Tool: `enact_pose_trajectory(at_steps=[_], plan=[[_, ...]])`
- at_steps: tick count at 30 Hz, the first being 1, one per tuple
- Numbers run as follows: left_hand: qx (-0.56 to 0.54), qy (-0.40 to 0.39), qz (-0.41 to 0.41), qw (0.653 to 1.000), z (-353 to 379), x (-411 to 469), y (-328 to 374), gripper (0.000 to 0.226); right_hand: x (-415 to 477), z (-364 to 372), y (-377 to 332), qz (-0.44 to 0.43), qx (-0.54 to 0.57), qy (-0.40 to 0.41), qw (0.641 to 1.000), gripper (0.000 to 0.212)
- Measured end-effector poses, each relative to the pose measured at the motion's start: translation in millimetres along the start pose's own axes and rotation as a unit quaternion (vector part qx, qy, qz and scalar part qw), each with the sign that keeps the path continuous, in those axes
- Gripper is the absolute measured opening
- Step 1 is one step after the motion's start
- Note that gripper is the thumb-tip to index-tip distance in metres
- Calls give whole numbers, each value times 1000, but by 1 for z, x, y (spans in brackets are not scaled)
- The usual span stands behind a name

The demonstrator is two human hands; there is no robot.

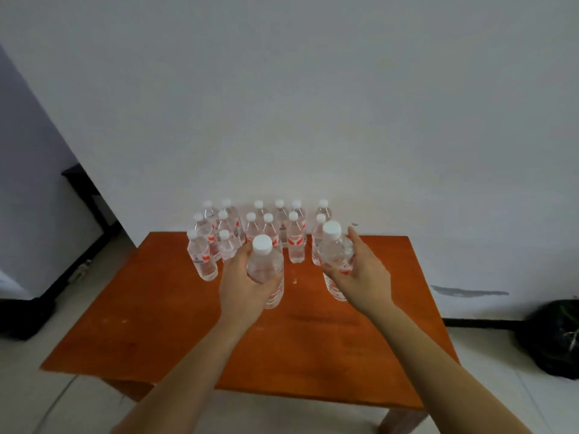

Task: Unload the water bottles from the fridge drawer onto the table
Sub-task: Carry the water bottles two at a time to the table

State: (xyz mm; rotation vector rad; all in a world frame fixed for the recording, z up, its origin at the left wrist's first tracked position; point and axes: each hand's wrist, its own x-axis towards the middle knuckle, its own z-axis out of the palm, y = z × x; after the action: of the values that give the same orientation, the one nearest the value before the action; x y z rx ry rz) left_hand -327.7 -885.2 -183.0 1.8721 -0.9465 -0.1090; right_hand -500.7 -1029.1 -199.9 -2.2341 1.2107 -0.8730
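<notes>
My left hand (241, 285) grips a clear water bottle (266, 270) with a white cap, held upright over the orange wooden table (188, 324). My right hand (363, 277) holds a second clear bottle (336, 255) with a white cap and red label, also upright, to the right of the first. Whether either bottle's base touches the tabletop I cannot tell. Behind them, several more bottles (294, 239) of the same kind stand in rows at the table's far edge, close to the white wall. The fridge drawer is out of view.
A black bag (554, 336) lies on the floor at the right by the wall. A dark low piece of furniture (84, 195) stands at the left beside a pale wall panel. Pale floor tiles surround the table.
</notes>
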Motion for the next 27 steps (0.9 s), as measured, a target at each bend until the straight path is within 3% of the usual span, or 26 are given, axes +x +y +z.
enact_pose_trajectory(at_steps=[4, 8, 17, 21, 27], plan=[[9, -18, -20, 1000, 7, 57, -51, 74, 40, 48, -5, 16, 27, -26, 999, 87], [32, -84, -32, 995, 22, 105, -109, 74, 61, 106, -4, 97, 48, -50, 993, 82], [43, -247, -35, 967, 81, 208, -187, 50, 95, 181, 5, 245, 20, -73, 966, 76], [35, -318, -21, 947, 100, 230, -206, 36, 104, 197, 16, 273, 10, -71, 959, 72], [11, -377, -46, 925, 108, 245, -221, 66, 126, 226, 17, 267, 17, -92, 959, 72]])
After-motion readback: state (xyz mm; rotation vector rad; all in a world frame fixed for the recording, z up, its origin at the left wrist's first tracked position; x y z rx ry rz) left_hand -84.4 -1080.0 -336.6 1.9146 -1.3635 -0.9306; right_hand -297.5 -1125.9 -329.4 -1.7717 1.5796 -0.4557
